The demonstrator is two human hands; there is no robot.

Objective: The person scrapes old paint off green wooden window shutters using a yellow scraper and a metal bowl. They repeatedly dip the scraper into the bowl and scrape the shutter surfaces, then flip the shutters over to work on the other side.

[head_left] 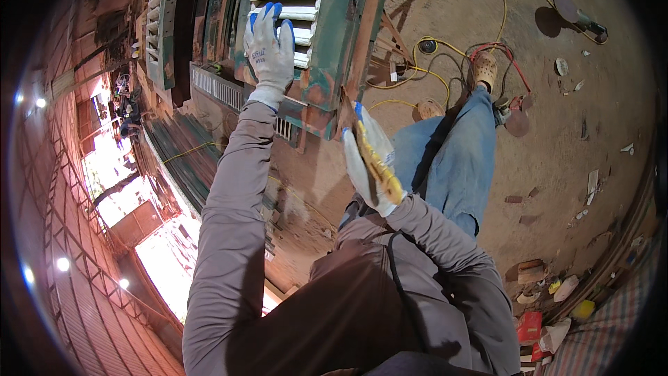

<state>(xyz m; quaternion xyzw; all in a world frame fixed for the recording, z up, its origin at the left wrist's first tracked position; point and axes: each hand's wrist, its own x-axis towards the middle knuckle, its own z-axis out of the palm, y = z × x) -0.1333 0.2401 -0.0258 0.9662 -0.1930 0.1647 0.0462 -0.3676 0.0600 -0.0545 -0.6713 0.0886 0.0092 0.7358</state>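
My left hand (270, 52), in a white glove with blue fingertips, lies with its fingers outstretched over the white slats of a green-framed louvred shutter (327, 73). It holds nothing. My right hand (369, 167), gloved the same way, is closed around a long yellow-handled tool (376, 162) beside the shutter's lower corner. The tool's working end is too unclear to name, and I cannot tell whether it touches the wood. Green paint on the shutter frame is worn to reddish brown in places.
Another louvred shutter (158, 42) stands farther left. Green boards (182, 150) are stacked below it. Yellow cables (445, 87) run over the dirt floor near my feet. An angle grinder (584, 21) lies at the far right, and a loose disc (517, 123) near my shoe.
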